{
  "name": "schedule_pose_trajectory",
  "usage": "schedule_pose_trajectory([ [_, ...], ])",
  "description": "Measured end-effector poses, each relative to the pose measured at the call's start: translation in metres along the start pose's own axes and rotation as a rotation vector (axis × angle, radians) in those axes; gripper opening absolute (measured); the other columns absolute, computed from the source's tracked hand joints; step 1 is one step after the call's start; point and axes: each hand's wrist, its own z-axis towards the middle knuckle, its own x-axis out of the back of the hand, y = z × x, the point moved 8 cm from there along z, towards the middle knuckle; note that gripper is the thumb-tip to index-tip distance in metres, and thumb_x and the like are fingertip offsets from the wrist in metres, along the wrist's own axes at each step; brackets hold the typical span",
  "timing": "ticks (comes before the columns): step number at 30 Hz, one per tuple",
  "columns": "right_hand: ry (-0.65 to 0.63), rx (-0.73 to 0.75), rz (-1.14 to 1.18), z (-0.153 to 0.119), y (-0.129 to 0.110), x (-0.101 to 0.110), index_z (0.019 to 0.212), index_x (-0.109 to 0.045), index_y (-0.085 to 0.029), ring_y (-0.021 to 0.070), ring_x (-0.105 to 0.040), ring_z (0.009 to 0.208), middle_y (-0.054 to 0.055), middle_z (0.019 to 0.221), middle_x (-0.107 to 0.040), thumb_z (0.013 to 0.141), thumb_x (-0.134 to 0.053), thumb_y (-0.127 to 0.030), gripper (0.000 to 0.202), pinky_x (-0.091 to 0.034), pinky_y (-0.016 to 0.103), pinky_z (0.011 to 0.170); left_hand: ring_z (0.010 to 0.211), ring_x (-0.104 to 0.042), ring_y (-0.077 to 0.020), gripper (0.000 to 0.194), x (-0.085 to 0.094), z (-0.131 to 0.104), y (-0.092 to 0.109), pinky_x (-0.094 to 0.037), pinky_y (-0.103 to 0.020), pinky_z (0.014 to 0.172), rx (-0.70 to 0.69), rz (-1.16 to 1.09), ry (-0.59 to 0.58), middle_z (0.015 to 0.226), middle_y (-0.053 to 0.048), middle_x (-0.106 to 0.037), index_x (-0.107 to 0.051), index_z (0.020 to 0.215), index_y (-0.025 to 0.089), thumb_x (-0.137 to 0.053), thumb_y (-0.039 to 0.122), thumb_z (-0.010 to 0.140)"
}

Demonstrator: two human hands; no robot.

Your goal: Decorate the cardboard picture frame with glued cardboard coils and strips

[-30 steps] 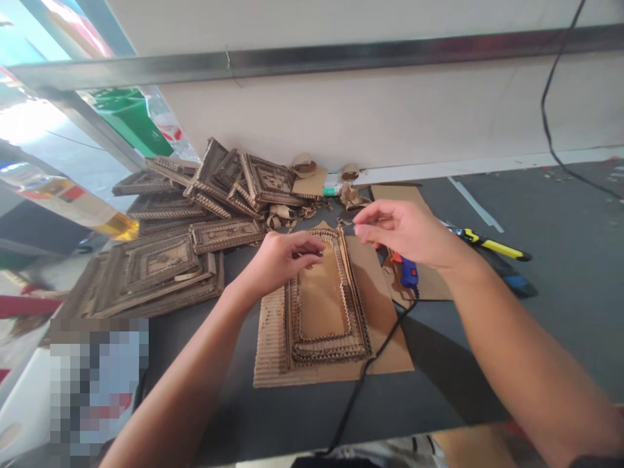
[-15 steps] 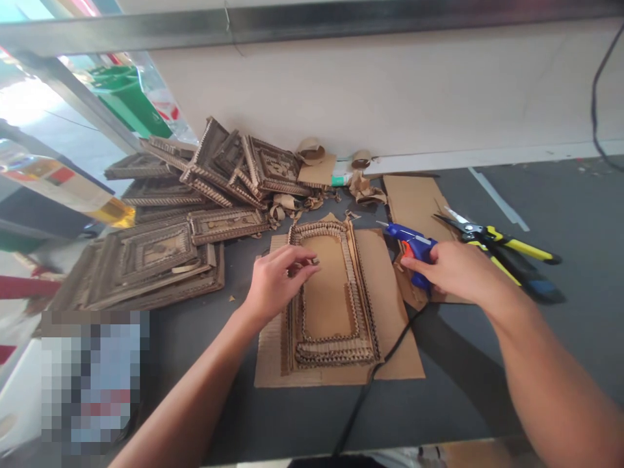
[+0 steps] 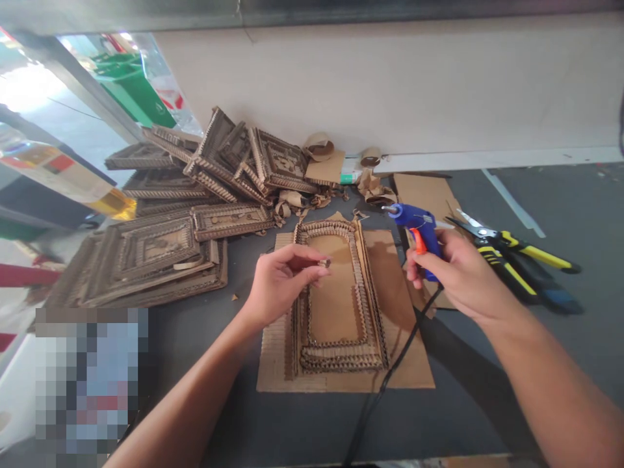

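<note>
The right hand (image 3: pixel 451 270) grips a glue gun (image 3: pixel 416 222), nozzle (image 3: pixel 390 209) seemingly aimed clear of the left hand (image 3: pixel 280 279) pinching a small scrap (image 3: pixel 324 263).

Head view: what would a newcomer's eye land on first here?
Probably the bright blue glue gun with its orange trigger, held in the right hand right of centre. Next comes the ridged cardboard frame in the middle, with the left hand pinching a small piece above it. The heap of brown cardboard panels at the left and the yellow-and-black-handled shears at the right also stand out.
</note>
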Motion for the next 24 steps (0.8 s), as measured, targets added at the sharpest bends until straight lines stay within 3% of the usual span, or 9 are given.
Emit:
schedule_pose_trajectory([
  [3,-0.028,-0.05,0.222,-0.006,-0.002,-0.021,0.086,-0.051,-0.023,0.0077,-0.042,0.045,-0.007,0.055,-0.049,0.083,-0.07,-0.034,0.022,-0.028,0.02,0.038,0.075,-0.077,-0.0177,0.012,-0.007,0.001,0.0,-0.064,-0.022,0.058,0.067,-0.173,-0.049,0.088,-0.007,-0.08,-0.072,0.086,0.014,-0.081,0.014,0.079],
  [5,-0.025,-0.012,0.29,-0.009,-0.005,-0.028,0.088,-0.052,-0.023,0.0056,-0.036,0.042,-0.009,0.054,-0.043,0.083,-0.074,-0.034,0.025,-0.023,0.021,0.038,0.075,-0.078,-0.0183,0.01,-0.011,0.001,0.001,-0.064,-0.021,0.056,0.085,-0.241,-0.08,0.087,-0.008,-0.08,-0.072,0.086,0.013,-0.08,0.013,0.08],
  [7,-0.025,0.027,0.285,-0.013,-0.006,-0.034,0.088,-0.052,-0.023,0.0051,-0.038,0.042,-0.009,0.057,-0.043,0.083,-0.077,-0.035,0.028,-0.027,0.022,0.039,0.073,-0.078,-0.0185,0.009,-0.015,-0.001,0.0,-0.064,-0.021,0.056,0.094,-0.281,-0.092,0.086,-0.008,-0.08,-0.072,0.085,0.013,-0.08,0.014,0.081],
  [9,-0.037,0.052,0.265,-0.017,-0.005,-0.04,0.087,-0.05,-0.024,0.0049,-0.041,0.043,-0.007,0.065,-0.053,0.084,-0.078,-0.037,0.031,-0.031,0.023,0.039,0.071,-0.077,-0.0176,0.008,-0.018,-0.002,-0.001,-0.063,-0.021,0.055,0.099,-0.291,-0.098,0.083,-0.007,-0.079,-0.073,0.085,0.013,-0.08,0.014,0.081],
  [13,-0.092,0.076,0.231,-0.026,-0.007,-0.058,0.088,-0.049,-0.025,0.0049,-0.048,0.048,-0.001,0.095,-0.07,0.081,-0.081,-0.038,0.035,-0.038,0.024,0.042,0.061,-0.073,-0.0136,0.006,-0.029,-0.007,-0.002,-0.062,-0.021,0.055,0.113,-0.248,-0.139,0.076,-0.005,-0.077,-0.074,0.085,0.013,-0.079,0.015,0.083],
  [18,-0.138,0.164,0.204,-0.034,-0.02,-0.074,0.085,-0.055,-0.024,0.01,-0.057,0.061,0.0,0.09,-0.073,0.079,-0.083,-0.033,0.03,-0.049,0.027,0.053,0.059,-0.073,-0.0132,0.007,-0.036,-0.012,0.003,-0.062,-0.021,0.057,0.088,-0.131,-0.152,0.073,-0.004,-0.077,-0.074,0.086,0.015,-0.078,0.019,0.084],
  [24,-0.093,0.155,0.181,-0.034,-0.019,-0.073,0.084,-0.056,-0.025,0.0133,-0.061,0.065,0.001,0.09,-0.073,0.076,-0.084,-0.036,0.031,-0.053,0.031,0.059,0.058,-0.072,-0.0137,0.013,-0.037,-0.019,0.008,-0.061,-0.021,0.056,0.005,0.137,-0.114,0.075,-0.005,-0.076,-0.07,0.088,0.015,-0.075,0.027,0.088],
])
